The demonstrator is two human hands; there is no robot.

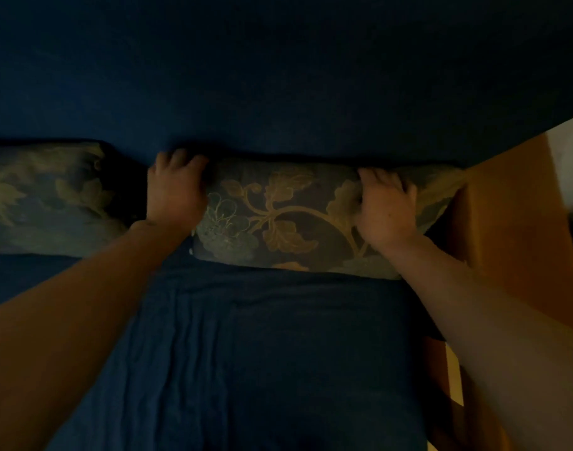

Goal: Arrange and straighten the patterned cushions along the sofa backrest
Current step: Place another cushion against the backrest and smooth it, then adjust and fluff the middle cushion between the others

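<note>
A dark cushion with a gold leaf-and-flower pattern (288,216) leans against the dark blue sofa backrest (278,92), at the right end of the seat. My left hand (176,190) grips its upper left corner, fingers curled over the top edge. My right hand (387,209) is closed on its upper right part, bunching the fabric. A second cushion with the same pattern (47,196) rests against the backrest at the left, apart from the first by a dark gap.
The dark blue seat cover (272,353) lies wrinkled in front of the cushions. A wooden armrest (512,229) closes off the sofa's right end, touching the held cushion's right corner. The room is dim.
</note>
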